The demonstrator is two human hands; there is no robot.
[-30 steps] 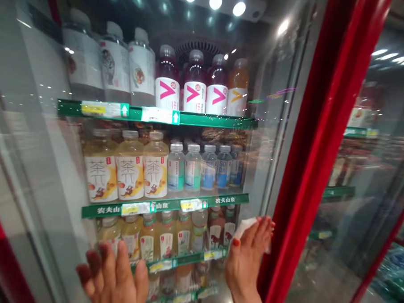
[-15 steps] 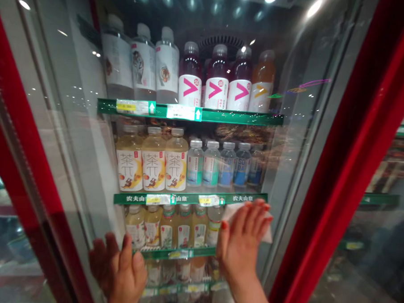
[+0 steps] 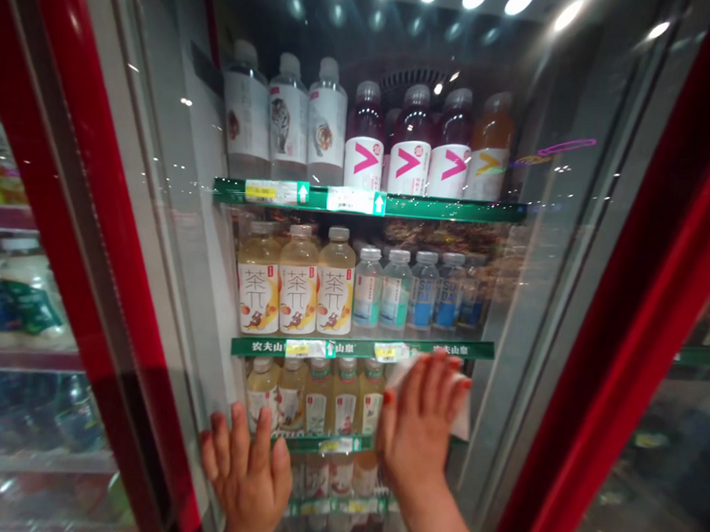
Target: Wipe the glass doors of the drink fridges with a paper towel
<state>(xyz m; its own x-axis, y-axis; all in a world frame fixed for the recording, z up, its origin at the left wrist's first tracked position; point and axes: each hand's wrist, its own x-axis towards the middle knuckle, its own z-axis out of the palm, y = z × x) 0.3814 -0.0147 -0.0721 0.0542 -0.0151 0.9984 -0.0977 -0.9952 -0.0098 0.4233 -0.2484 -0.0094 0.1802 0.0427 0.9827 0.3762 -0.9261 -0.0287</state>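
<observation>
My right hand (image 3: 421, 434) lies flat on a white tissue (image 3: 460, 418), pressing it to the glass door (image 3: 528, 266) of a drinks cooler. The tissue shows above and to the right of the fingers; the rest is hidden beneath the palm. Lower left, my left hand (image 3: 250, 469) has its fingers spread and holds nothing; it is at the glass, but whether it touches cannot be made out. Behind both hands stand bottles of pale yellow drink (image 3: 319, 398) on a lower shelf.
Red door frames run down the left (image 3: 106, 232) and right (image 3: 628, 333). Inside, green-edged shelves (image 3: 363, 347) bear tea bottles (image 3: 298, 295), blue-labelled bottles (image 3: 424, 300) and purple drinks (image 3: 410, 159). More bottles (image 3: 27, 291) stand behind the left frame.
My left hand has moved right and its fingers have spread. The right hand, still on the tissue, has shifted left across the shelves behind. The view has turned slightly left.
</observation>
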